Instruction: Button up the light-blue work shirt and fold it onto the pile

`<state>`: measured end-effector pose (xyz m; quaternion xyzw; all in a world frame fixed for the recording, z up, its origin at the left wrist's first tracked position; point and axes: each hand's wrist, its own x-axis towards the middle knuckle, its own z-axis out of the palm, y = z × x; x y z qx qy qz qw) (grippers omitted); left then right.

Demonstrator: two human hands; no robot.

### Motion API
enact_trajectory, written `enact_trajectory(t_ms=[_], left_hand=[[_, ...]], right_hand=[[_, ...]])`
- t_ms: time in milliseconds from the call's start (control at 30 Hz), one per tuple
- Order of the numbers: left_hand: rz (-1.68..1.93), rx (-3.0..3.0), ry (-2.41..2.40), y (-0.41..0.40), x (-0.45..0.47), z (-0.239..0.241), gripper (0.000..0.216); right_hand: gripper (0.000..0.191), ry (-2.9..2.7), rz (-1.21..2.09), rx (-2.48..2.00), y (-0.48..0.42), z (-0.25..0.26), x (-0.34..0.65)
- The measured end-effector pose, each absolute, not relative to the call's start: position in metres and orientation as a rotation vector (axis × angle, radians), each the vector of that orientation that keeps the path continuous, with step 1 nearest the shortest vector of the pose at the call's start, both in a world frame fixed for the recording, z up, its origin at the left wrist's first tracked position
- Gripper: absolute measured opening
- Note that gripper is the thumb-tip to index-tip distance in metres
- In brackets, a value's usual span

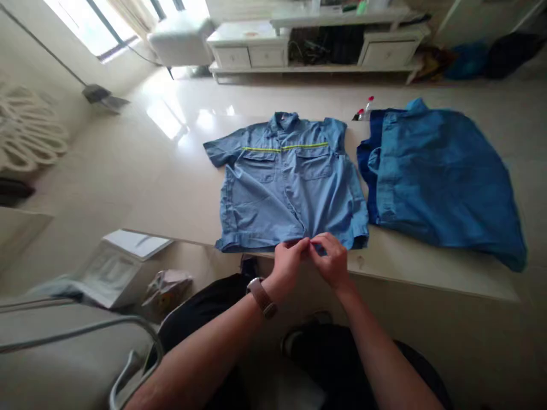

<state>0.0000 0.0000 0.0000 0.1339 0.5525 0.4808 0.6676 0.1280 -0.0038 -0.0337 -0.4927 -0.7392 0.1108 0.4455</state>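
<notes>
Forearms (205, 347) end in hands (288, 262) (332, 261) pinched closed at shirt hem (260, 242); apparent collar label (282, 117) illegible.

1 left hand (287, 265) and 1 right hand (332, 262), so 2 hands total, wearing 1 watch (261, 297) between them. 1 worktop (175, 193), 1 shirt (265, 208) spread out, and on that I get 2 sleeves (224, 149), 2 chest pockets (314, 164), 1 collar (284, 121) and 1 yellow stripe (305, 146) split in two sections. The clothes pile (444, 176) is at least 2 pieces going by the two blues, but tbh I can't tell the exact number. 2 bottles (369, 106) with 2 red caps (371, 98) next to it. Further back: 1 cabinet (243, 36) showing 3 drawers (268, 56), 1 dustpan (102, 97). Lower left: 1 white box (111, 270), 1 bag (167, 289)
</notes>
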Motion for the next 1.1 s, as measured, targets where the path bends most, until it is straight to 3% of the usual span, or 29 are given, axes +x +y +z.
enact_trajectory(t_ms=[1100], left_hand=[[1.070,0.343,1.308,0.0000,0.0010,0.0002,0.021]], right_hand=[[0.012,-1.732,0.457,-1.249,-0.0087,-0.0269,0.1215]])
